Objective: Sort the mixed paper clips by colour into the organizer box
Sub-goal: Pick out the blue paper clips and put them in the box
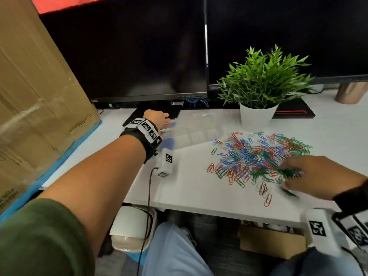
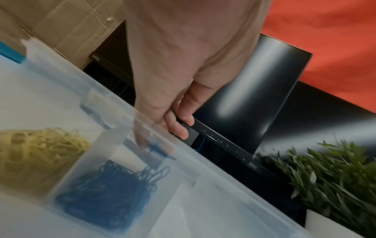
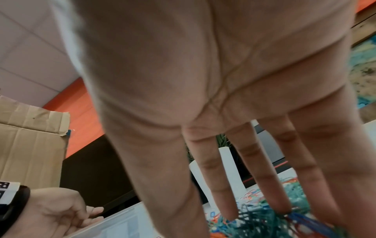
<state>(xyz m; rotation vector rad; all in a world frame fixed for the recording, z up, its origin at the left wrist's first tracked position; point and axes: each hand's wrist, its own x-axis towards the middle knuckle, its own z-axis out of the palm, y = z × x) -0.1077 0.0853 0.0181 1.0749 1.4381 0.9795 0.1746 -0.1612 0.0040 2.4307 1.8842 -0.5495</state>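
Two hands share the work, and each sits where its job lies. Our left hand [image 1: 157, 117] reaches to the far left end of the clear organizer box [image 1: 191, 132], over the compartment where blue clips [image 2: 109, 193] already lie heaped, beside another holding what look like yellow rubber bands [image 2: 40, 145]. Through the blurred plastic wall we make out its fingertips close together around something small and blue, so we judge it is pinching a blue clip low over its own heap so that it cannot bounce into a neighbouring cell; the blur keeps us from being sure. Our right hand [image 1: 318, 176] rests on the near right edge of the mixed paper clips [image 1: 258, 156], which lie scattered on the white counter [image 1: 189, 192] in front of the potted plant [image 1: 260, 80]. Its fingers [image 3: 270, 185] are spread and straight, tips down among green and blue clips, probably to fan the tangle apart so one colour can be picked out. We judge the sorting far from done, since most of the clips still lie in the heap. Keeping the heap just beside the box makes each trip short, and thin wire clips hook together easily, so a pick may drag the wrong colours along.
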